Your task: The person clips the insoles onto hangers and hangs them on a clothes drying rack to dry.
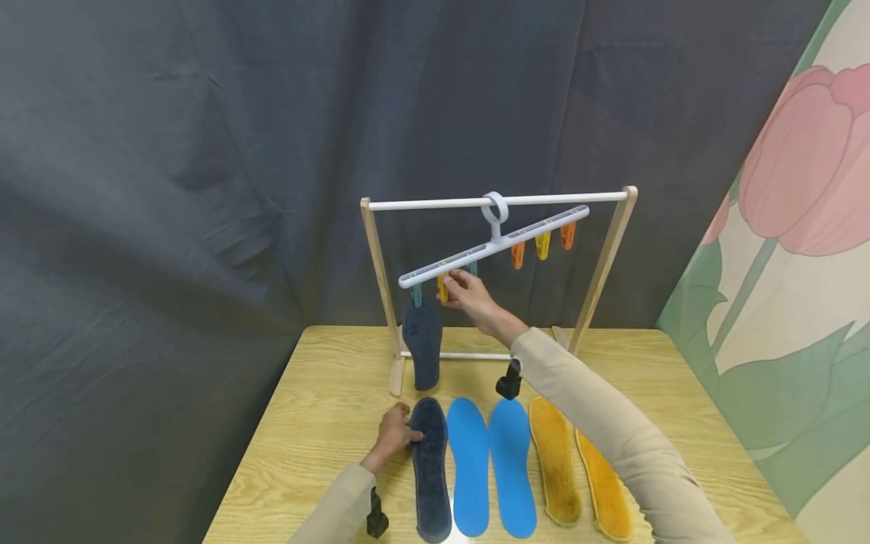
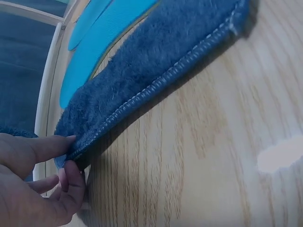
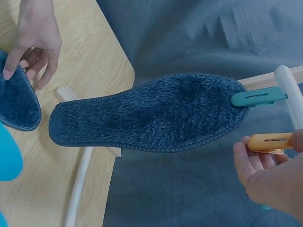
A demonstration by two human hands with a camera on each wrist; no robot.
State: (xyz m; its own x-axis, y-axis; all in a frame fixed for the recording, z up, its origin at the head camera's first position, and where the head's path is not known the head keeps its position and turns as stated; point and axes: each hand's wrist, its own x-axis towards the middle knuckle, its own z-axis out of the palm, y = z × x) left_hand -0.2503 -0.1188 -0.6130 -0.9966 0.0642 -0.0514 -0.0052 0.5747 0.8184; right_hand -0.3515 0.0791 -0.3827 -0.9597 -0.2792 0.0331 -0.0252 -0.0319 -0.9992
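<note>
We have our left hand (image 1: 394, 432) at the far end of a dark blue fleecy insole (image 1: 431, 483), pinching its left stitched edge, with the thumb on the pile. That insole lies along the worktop (image 1: 306, 423); we cannot tell whether the pinched edge is lifted. Our right hand (image 1: 472, 297) is raised and grips a yellow clothes peg (image 1: 443, 293) between thumb and fingers, under the low left part of a slanting white hanger (image 1: 537, 231). Just left of this peg, a teal peg (image 1: 417, 295) bites the wide end of a matching dark blue insole (image 1: 424, 347), which hangs down lengthwise. Another teal peg (image 1: 472, 267) shows partly behind our right hand, and toward the high end hang an orange peg (image 1: 518, 255), a second yellow peg (image 1: 543, 245) and a second orange peg (image 1: 568, 236). The hanger's ring (image 1: 495, 208) loops round the white top rod (image 1: 435, 203) of a wooden-legged rack. On the worktop, right of the insole we pinch, lie two bright blue insoles (image 1: 468, 468), then two golden-yellow ones (image 1: 556, 461), the last partly hidden by our right sleeve (image 1: 612, 423).
</note>
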